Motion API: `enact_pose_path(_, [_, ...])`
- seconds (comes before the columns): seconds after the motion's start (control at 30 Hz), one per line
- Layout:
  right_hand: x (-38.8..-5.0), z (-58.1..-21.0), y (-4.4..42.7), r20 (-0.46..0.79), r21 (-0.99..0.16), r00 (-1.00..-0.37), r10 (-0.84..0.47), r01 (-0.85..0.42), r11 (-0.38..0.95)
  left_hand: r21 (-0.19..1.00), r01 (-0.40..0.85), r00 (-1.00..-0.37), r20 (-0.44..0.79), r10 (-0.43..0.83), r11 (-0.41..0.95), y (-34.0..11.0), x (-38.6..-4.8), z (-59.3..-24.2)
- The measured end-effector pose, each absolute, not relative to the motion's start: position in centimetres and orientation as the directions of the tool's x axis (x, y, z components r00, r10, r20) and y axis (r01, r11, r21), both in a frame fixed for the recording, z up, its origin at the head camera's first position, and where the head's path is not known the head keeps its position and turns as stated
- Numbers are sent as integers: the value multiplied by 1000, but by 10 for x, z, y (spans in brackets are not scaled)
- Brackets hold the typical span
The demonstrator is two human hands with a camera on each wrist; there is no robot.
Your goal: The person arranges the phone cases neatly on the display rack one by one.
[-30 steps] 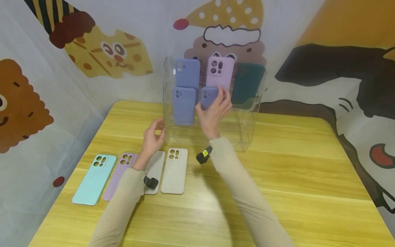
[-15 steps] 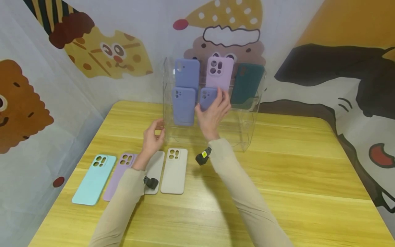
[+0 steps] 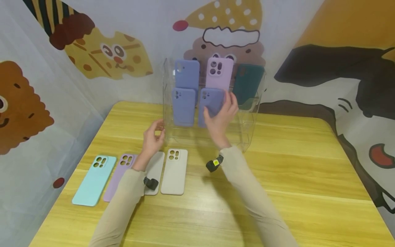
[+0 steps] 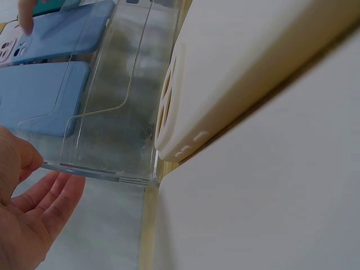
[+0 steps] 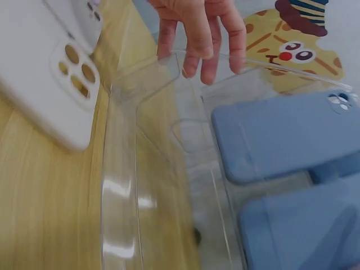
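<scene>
Broadly, a yellow wooden table [image 3: 308, 171] across the lower frame, a clear rack [image 3: 185, 135] upright at upper centre, the right hand [image 3: 222, 118] loose-fingered, grip released, around a blue case [image 3: 213, 102] in the rack's front row near centre frame, the left hand [image 3: 152, 139] pinching the rack's left edge.

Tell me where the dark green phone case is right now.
In the head view, the dark green phone case stands at the right end of the upper row in the clear rack, just right of the lilac case.
</scene>
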State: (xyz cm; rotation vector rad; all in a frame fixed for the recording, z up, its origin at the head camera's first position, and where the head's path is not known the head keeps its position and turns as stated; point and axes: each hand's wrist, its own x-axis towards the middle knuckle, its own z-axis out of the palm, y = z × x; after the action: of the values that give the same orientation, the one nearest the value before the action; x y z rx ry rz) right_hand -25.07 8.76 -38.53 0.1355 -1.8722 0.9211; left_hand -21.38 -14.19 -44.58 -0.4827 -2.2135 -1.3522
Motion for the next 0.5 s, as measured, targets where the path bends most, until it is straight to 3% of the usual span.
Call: enact_pose_path(0.5, [-222, -385, 155, 839, -534, -461, 289, -594, 602, 701, 544, -806, 590, 55, 462, -142, -212, -446])
